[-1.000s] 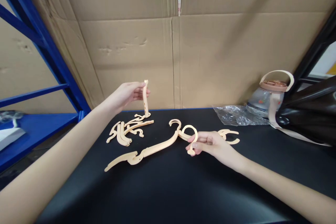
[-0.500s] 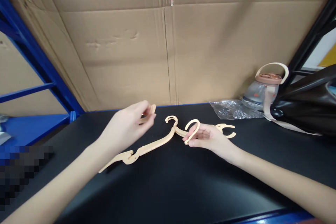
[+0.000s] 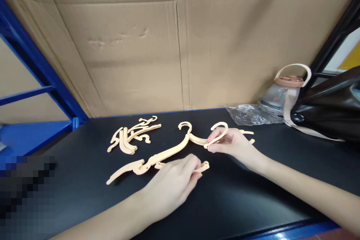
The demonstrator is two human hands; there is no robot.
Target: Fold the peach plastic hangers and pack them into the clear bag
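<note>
The loose hook (image 3: 225, 131) is up in the right hand (image 3: 229, 142), thumb and fingertips pinching its lower end, the curve free above. The pale arm piece (image 3: 206, 165) lies nearer and to the left, gripped by the left hand (image 3: 180, 178) from above; its two ends show, its middle is hidden under the fingers. Hook and arm piece are apart.

To handle them well, I would keep the pinch low on the hook so it cannot twist, and shift the left grip so the arm piece's right end stays bare and visible. A light hold should suit parts this slender.

Just beyond the left hand, an opened hanger (image 3: 168, 153) lies on the black desk (image 3: 239, 195), its right arm partly behind the right hand; better not to nudge it. Farther left is a pile of similar pieces (image 3: 128, 142). Far right are a clear plastic bag (image 3: 250, 114) and a bottle (image 3: 281, 95), before cardboard (image 3: 126, 63).
</note>
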